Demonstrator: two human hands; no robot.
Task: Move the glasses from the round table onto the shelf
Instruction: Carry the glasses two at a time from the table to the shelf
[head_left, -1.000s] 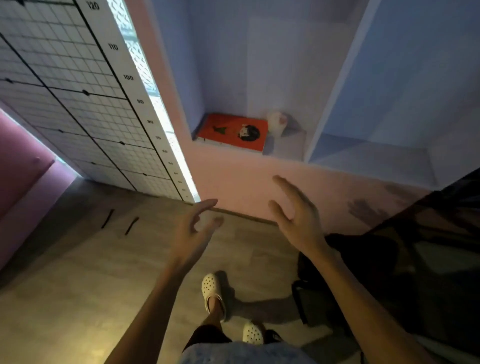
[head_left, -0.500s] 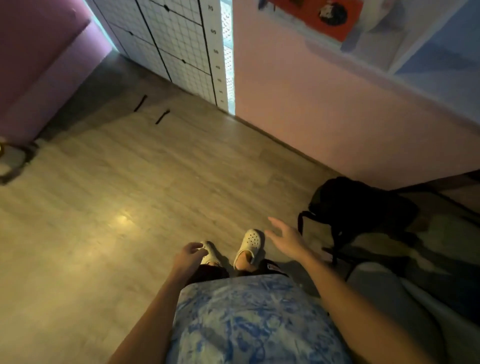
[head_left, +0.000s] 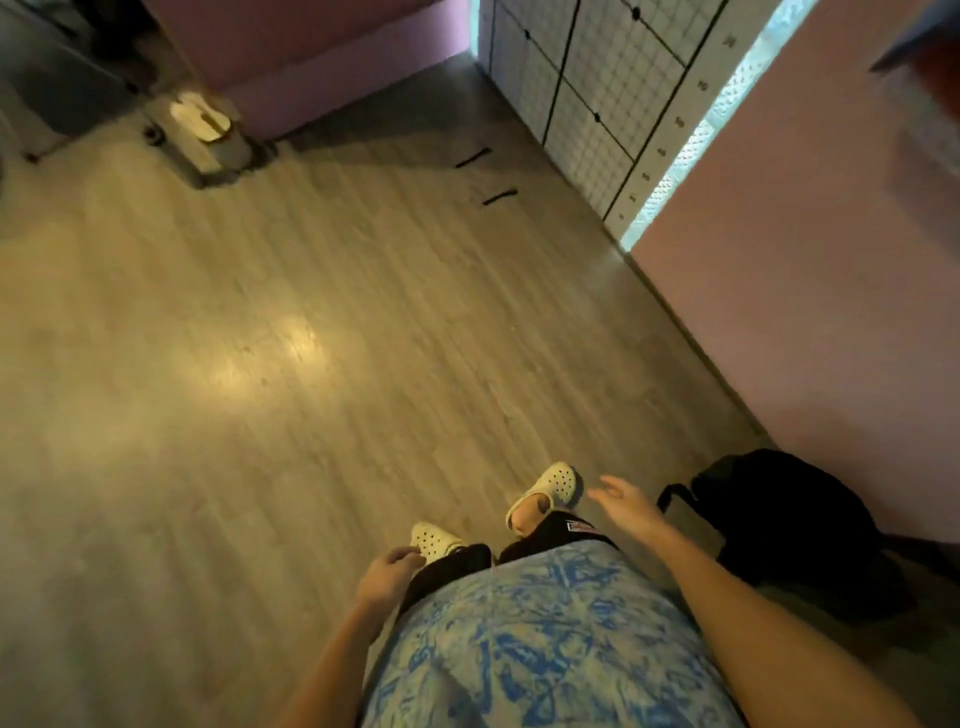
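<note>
I look down at a wooden floor; no glasses and no round table are in view. Only a blurred corner of the shelf shows at the top right, above the pink wall. My left hand hangs low beside my hip with the fingers loosely curled and nothing in it. My right hand is lowered at my right side, fingers spread, holding nothing. My feet in white clogs stand on the floor between the hands.
A black bag lies on the floor against the pink wall at the right. A white gridded panel with a height scale stands at the top. A small lit object sits far left on the floor.
The view has swung down and to the left, away from the shelf, which has slid out at the top right. Both hands have dropped from chest height to my sides.
</note>
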